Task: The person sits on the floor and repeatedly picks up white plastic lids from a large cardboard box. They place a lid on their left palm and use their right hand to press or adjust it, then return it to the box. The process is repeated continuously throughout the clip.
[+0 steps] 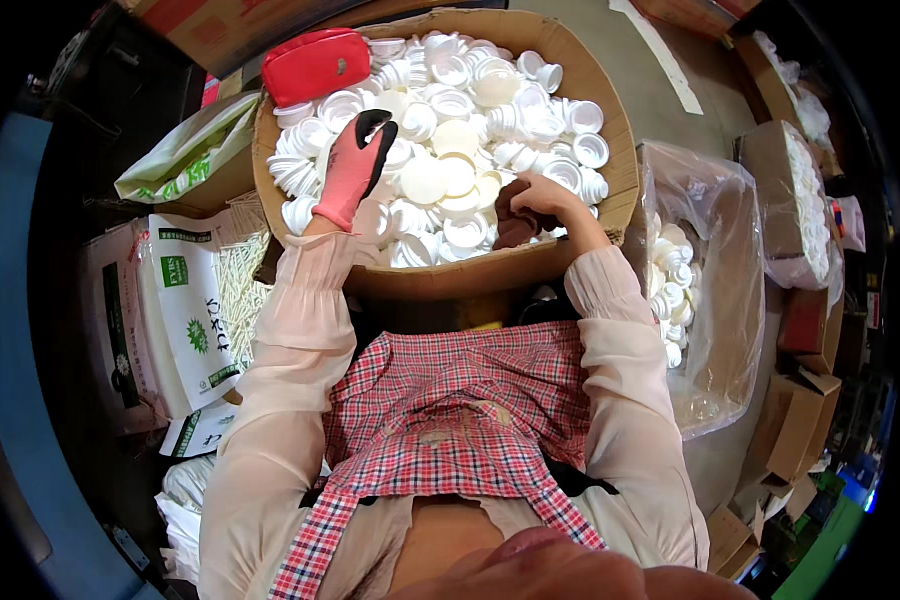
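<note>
A large cardboard box (pixel 630 130) in front of me is heaped with white plastic caps (pixel 450 105), mixed with several cream-coloured discs (pixel 425 180). My left hand (pixel 354 168) wears a pink glove with black fingertips. It hovers over the left part of the heap, its fingers bent but apart, with nothing visible between them. At the box's near right side, my bare right hand (pixel 550 197) has its fingers closed on a brown, limp cloth-like piece (pixel 516 217), perhaps a glove. That piece rests against the caps, partly hidden by the hand.
A red pouch (pixel 315 66) lies on the box's far left corner. To the right stands a plastic-lined box (pixel 715 290) with more caps. Left are printed white bags (pixel 190 300) and a bundle of thin pale sticks (pixel 242 300). More cartons (pixel 802 425) stand far right.
</note>
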The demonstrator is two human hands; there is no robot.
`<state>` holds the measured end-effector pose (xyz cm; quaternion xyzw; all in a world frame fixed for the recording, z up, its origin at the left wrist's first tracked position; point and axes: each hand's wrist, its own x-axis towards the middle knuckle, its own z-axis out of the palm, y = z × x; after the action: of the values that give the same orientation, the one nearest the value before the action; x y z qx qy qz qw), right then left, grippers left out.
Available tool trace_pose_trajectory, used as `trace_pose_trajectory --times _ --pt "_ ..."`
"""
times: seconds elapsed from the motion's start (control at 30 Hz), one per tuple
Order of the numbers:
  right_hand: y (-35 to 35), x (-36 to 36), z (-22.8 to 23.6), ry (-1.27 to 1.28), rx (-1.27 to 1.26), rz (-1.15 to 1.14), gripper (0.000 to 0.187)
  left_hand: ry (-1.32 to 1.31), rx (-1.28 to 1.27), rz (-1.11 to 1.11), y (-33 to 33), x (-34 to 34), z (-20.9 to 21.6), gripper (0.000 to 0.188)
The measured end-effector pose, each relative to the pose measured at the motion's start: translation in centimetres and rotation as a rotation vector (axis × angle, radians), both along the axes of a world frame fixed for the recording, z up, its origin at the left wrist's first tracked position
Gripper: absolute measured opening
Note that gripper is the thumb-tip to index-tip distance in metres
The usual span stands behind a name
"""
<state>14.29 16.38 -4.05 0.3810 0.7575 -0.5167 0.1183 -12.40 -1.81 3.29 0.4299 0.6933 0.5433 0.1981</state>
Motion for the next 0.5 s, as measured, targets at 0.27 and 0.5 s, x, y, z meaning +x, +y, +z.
trace_pose_trajectory --times 0.27,0.5 --pt "-5.5 -0.7 11.5 0.269 0.563 -0.139 0.049 -0.790 0.146 -0.323 -0.8 3.6 -0.3 0.036" --pt "-13.4 -4.7 14.5 0.775 0.661 0.066 0.044 -1.156 0.431 -0.620 -0.5 7.0 3.3 0.049"
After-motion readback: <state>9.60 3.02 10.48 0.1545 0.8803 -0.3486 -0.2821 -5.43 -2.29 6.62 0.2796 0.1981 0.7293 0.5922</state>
